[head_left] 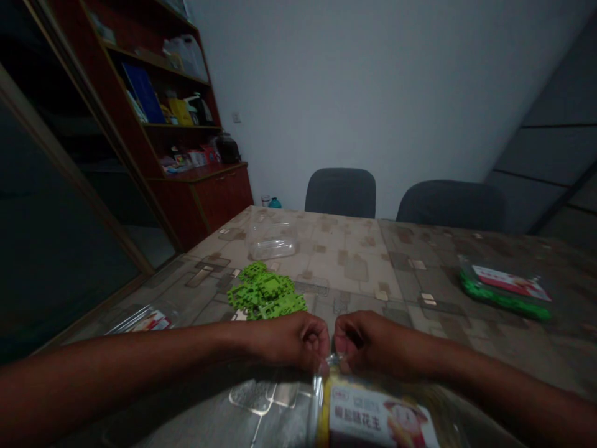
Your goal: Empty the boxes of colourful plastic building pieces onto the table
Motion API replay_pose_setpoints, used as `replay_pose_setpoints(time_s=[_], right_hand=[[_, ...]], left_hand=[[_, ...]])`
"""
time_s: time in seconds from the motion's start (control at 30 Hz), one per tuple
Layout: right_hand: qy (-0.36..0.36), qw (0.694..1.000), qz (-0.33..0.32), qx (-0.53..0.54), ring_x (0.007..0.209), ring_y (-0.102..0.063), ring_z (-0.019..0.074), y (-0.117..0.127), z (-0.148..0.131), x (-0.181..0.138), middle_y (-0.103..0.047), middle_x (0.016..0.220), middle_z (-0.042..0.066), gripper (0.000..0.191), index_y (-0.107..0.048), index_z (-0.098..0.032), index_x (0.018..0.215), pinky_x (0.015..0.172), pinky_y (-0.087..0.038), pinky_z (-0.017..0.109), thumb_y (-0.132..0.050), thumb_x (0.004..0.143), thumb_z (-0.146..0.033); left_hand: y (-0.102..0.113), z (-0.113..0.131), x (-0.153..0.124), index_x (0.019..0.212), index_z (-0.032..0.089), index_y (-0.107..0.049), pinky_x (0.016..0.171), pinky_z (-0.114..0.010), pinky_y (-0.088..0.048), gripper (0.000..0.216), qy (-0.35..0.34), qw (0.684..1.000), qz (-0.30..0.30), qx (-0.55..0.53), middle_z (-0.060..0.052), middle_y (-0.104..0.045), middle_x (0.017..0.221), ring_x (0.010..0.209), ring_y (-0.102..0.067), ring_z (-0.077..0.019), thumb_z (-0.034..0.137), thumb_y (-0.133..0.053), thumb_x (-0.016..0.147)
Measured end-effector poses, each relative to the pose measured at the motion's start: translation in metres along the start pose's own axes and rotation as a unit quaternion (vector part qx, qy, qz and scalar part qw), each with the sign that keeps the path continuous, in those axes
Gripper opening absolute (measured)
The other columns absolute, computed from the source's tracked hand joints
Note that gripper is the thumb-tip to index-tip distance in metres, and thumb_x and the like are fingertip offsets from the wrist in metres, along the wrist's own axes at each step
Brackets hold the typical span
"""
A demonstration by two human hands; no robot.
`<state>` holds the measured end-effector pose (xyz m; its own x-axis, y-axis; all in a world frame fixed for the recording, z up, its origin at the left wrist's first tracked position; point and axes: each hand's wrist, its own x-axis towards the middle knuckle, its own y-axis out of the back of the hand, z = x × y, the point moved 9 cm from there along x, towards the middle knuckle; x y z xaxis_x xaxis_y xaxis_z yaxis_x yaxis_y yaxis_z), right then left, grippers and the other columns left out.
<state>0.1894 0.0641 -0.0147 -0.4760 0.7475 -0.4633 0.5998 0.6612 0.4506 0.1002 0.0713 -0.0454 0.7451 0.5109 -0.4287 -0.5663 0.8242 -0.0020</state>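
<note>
A clear plastic box (373,417) with a pink and white label and yellow pieces inside lies at the near edge of the table. My left hand (293,339) and my right hand (368,342) are both closed, pinching the far rim of that box, knuckles almost touching. Just beyond my left hand sits a pile of bright green building pieces (263,292) on the patterned table (354,261).
An empty clear box (274,247) lies further back, a clear lid with a label (144,320) at the left edge, and a closed box of green pieces (506,289) at the right. Two dark chairs (340,191) stand behind the table; a red shelf unit (186,143) is at left.
</note>
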Motion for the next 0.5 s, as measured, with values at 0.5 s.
replay_pose_setpoints(time_s=[0.5], right_hand=[[0.045,0.994,0.077,-0.061,0.062,-0.043,0.0101,0.005,-0.009,-0.008,-0.049,0.066,-0.007,0.018,-0.050,-0.019,0.069,0.053,-0.029,0.022,-0.060,0.065,-0.004]], left_hand=[[0.009,0.001,0.008,0.073,0.013,-0.065,0.050,-0.019,-0.042,0.042,0.000,1.000,-0.008,-0.015,0.004,-0.063,0.058,0.051,-0.053,-0.0071,0.038,-0.091,0.050]])
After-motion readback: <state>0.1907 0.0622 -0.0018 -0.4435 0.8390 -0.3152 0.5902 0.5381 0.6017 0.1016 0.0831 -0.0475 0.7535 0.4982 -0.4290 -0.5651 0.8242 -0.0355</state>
